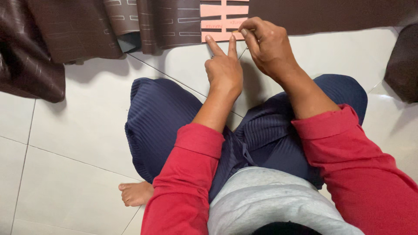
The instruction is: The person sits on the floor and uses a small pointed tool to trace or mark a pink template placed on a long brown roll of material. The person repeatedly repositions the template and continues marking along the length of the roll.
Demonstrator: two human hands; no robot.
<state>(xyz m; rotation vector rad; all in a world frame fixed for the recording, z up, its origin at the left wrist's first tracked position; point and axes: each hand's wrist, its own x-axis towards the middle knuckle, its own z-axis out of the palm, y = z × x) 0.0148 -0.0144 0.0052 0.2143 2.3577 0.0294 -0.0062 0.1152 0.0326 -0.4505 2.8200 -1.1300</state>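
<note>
Pink paper [222, 19] lies under the left hand's [224, 72] two spread fingers; right hand [267, 45] pinches its edge.

Glossy white floor tiles [78, 130], matt brown cloth [74, 30], pink paper strip [222, 17].

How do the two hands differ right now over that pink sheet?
The left hand presses two spread fingers flat on the lower edge of the pink sheet; the right hand is curled, pinching something small and thin at that edge. The left hand lies palm down and extended; the right hand arches above it. Both come from red sleeves and meet at the same edge.
</note>
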